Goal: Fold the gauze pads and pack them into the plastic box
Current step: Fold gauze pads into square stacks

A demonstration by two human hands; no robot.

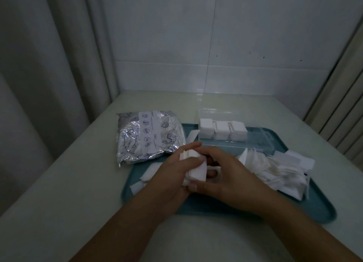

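Observation:
A stack of folded white gauze pads [197, 169] is held between both hands above the teal tray [255, 208]. My left hand [169, 181] cups the stack from the left, fingers curled over its top. My right hand [222, 175] grips it from the right, thumb along the stack's near edge. Behind them, the clear plastic box [259, 141] lies on the tray with three stacks of folded pads [223, 131] in its left end. A loose heap of unfolded gauze pads [280, 171] covers the tray's right side.
A silver printed zip bag [149, 135] lies on the pale table [68, 183], overlapping the tray's far left corner. A few loose pads [137, 187] lie on the tray left of my hands. A tiled wall stands behind, curtains at left and right.

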